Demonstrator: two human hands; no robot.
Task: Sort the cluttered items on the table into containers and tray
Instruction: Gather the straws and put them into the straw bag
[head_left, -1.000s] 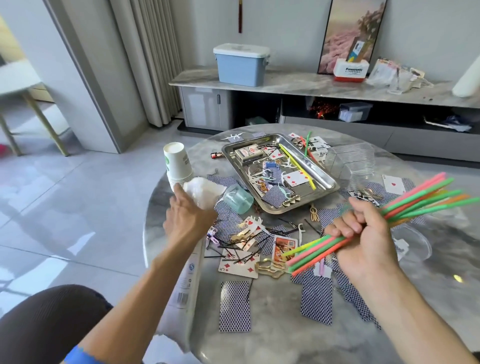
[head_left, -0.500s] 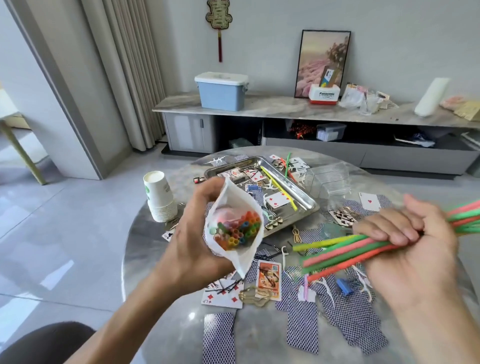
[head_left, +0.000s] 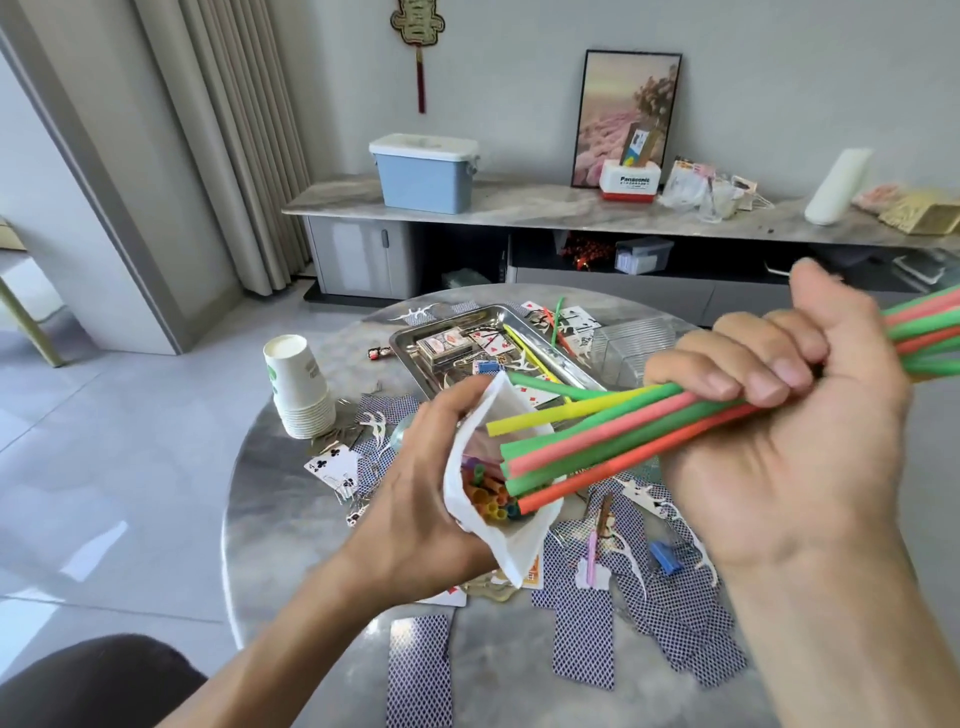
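White paper cups (head_left: 301, 387), nested in one stack, stand on the worktop (head_left: 280, 519) left of the white bag (head_left: 501, 540), near the rim. Landmark for all positions: the bag.

Left hand (head_left: 415, 499): clenched around the bag from its left side, fingers wrapped behind, mouth held open and facing right. Inside the mouth, cut ends of many coloured straws already packed.

Straw bundle (head_left: 618, 441): green, pink, orange, one yellow. Tips sit at or just inside the bag mouth; shafts run right and slightly upward out of frame. Right hand (head_left: 779, 431), right of the bag, grasps the bundle mid-length, fingers curled over the top.

Beyond the bag: steel tray (head_left: 410, 345) holding cards, a card box and loose straws; a clear plastic box (head_left: 628, 345) to its right. Below and right of the bag: face-down playing cards (head_left: 582, 634), a blue clip (head_left: 665, 557), small pale floss-pick-like pieces.

Handling judgement: straws light, hollow, smooth, likely to slide past each other and fan out; they would kink if squeezed hard. Best hold looks close to the tips, loosely ringed, so all ends enter together. Bag is thin and limp; the mouth collapses unless held open.

Clearance: bag and bundle held in air above the worktop, nothing between them. Bag mouth narrow relative to the bundle, already part-filled; yellow and upper green tips sit at the upper lip and may catch there.
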